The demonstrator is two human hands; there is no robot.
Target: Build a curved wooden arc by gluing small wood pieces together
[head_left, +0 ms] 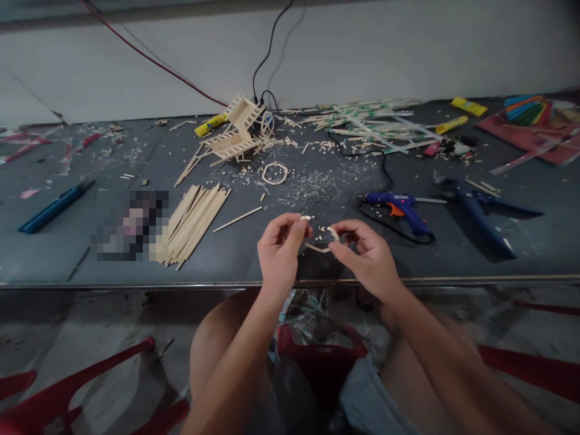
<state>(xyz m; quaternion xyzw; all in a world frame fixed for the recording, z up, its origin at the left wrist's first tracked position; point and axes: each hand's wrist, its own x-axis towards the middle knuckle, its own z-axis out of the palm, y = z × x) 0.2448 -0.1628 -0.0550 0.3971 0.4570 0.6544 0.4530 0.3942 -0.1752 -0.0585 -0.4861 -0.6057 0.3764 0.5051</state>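
Observation:
My left hand (281, 241) is closed in a pinch on a small pale wooden stick piece (306, 217) near the table's front edge. Opposite it, my right hand (365, 254) pinches a curved chain of short wooden pieces (319, 248), an unfinished-looking arc that bends toward my left hand. Beyond both hands lies a closed ring of stick pieces (275, 174). A blue glue gun (401, 208) with an orange trigger rests to the right of my right hand. Left of my left hand are a single stick (238, 219) and a bundle of wooden sticks (199, 220).
A stick-built model (238, 136) stands at the back, by a yellow tube (211, 125). Blue pliers-like cutters (492, 211) lie at right, a blue tool (57, 207) at left. Sticks with green-printed wrappers (376, 127) and scraps cover the rear. The glue gun's cord loops nearby.

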